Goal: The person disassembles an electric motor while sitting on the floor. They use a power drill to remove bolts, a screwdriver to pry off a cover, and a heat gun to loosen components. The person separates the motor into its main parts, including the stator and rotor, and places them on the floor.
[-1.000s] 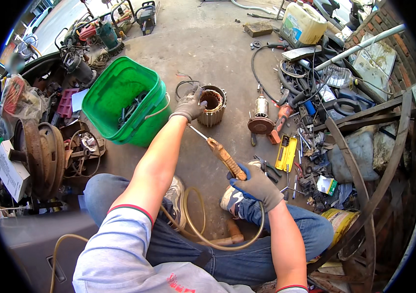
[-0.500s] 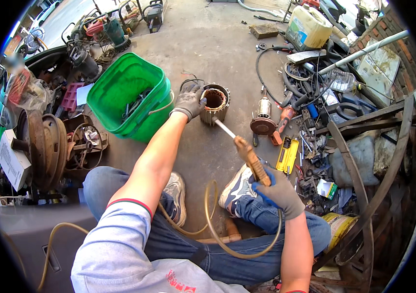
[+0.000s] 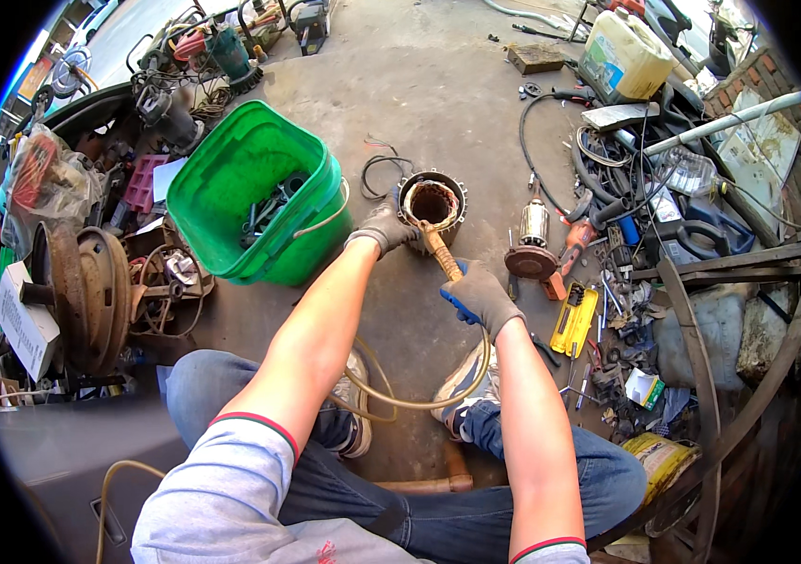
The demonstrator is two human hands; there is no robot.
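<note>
A cylindrical motor stator (image 3: 458, 209) stands upright on the ground, its open top showing copper-coloured windings round a dark bore. My gloved left hand (image 3: 384, 228) grips its left side, with the fingertips partly hidden. In my gloved right hand (image 3: 481, 297) is an air blow gun (image 3: 440, 252) with a worn orange-brown body, its tip over the near rim and pointing into the bore. A yellowish hose (image 3: 419, 405) loops from it past my shoes. Dark wires lie behind the stator.
A green bucket (image 3: 196, 211) holding metal parts stands left of the stator. To the right are a motor rotor (image 3: 534, 224) on a brown disc, an orange tool (image 3: 577, 246) and a yellow case (image 3: 573, 321). Rusty wheel rims (image 3: 102, 296) lie at left; scrap is piled far right.
The blow gun has moved forward, up to the stator's top opening. My left hand has slid lower on the stator's side. The whole view has shifted slightly.
</note>
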